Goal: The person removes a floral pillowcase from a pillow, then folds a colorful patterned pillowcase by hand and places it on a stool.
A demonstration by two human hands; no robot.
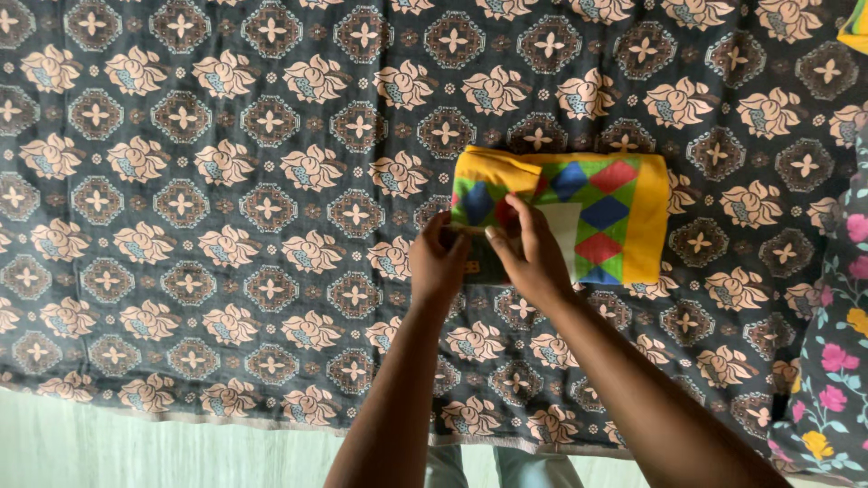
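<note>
A folded cloth, yellow with red, blue and green diamonds and a white patch, lies on a dark bedsheet printed with cream flowers. My left hand grips the cloth's near left corner, fingers curled on its edge. My right hand lies on top of the cloth just beside it, fingers pinching the fabric near a folded yellow flap. Both forearms reach in from the bottom of the view.
A floral fabric with pink and yellow flowers on dark ground lies at the right edge. A yellow item pokes in at the top right corner. The sheet's near edge runs along the bottom, with pale floor below.
</note>
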